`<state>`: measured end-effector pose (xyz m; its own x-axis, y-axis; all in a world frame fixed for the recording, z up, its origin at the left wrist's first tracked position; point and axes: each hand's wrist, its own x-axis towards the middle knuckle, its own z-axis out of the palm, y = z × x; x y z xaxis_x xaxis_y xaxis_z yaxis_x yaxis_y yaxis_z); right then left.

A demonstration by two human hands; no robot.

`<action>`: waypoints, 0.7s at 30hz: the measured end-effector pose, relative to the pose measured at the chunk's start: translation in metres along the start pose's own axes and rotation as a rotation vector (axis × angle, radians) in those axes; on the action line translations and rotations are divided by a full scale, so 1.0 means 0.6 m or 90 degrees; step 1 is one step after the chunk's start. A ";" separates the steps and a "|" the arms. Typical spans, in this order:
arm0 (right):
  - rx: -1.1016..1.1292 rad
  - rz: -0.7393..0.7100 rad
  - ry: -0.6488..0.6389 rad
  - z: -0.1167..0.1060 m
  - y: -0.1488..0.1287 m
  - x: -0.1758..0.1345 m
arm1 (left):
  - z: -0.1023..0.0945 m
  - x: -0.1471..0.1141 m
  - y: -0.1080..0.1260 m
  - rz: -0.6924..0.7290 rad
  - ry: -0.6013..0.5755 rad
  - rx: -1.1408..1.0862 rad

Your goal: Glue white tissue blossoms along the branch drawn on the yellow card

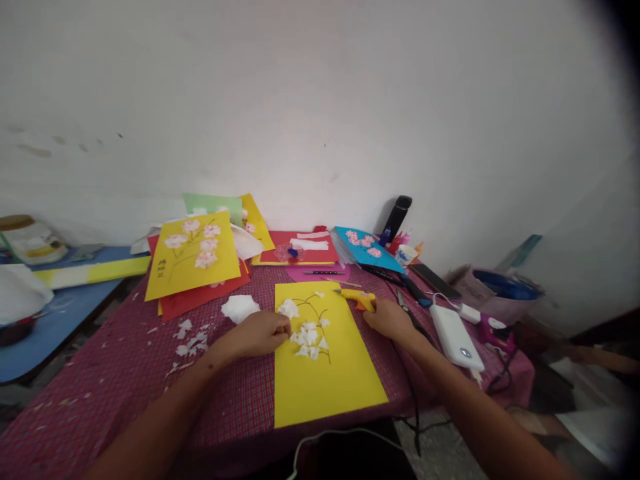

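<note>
A sheet of yellow paper [330,390] lies in front of me, with a brown branch drawn on it and white paper petals [309,340] clustered along the branch. My right hand [390,319] grips a yellow hot glue gun [359,297], its nozzle pointing left over the sheet's upper right corner. At the sheet's left edge, beside the petals, my left hand [265,332] is closed with fingers pinched. Whatever those fingers hold, if anything, is hidden. Just behind the left hand sits a wad of white tissue paper [240,308], and torn white scraps [191,341] lie to its left.
Finished flower pictures on yellow card [197,257] are stacked at back left, with a blue card [367,248] at back right. Scissors [407,308], a white power bank [456,337] and a paper cup [406,255] stand right. A dark cord [414,393] hangs over the front edge.
</note>
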<state>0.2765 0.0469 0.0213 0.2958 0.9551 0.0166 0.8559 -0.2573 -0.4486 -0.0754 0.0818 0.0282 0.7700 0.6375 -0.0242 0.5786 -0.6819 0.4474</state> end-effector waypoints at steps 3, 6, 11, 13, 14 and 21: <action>0.078 0.006 -0.013 -0.003 -0.003 -0.003 | 0.000 -0.001 0.000 0.003 0.003 -0.002; 0.185 0.015 -0.032 -0.009 -0.009 -0.015 | 0.001 -0.002 -0.001 0.003 0.009 -0.007; 0.461 0.013 -0.086 -0.012 -0.030 -0.045 | -0.001 -0.003 0.002 -0.005 0.010 -0.010; 0.621 0.018 -0.131 -0.011 -0.038 -0.055 | -0.003 -0.003 0.005 -0.015 0.001 -0.014; 0.674 0.018 -0.144 -0.011 -0.040 -0.059 | -0.005 -0.004 0.007 -0.018 -0.002 -0.015; 0.812 0.027 -0.150 -0.005 -0.045 -0.049 | -0.012 -0.008 0.014 -0.040 -0.018 -0.017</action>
<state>0.2459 0.0253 0.0355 0.1196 0.9860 -0.1162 -0.1961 -0.0913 -0.9763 -0.0759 0.0756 0.0388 0.7403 0.6678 -0.0773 0.6184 -0.6313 0.4679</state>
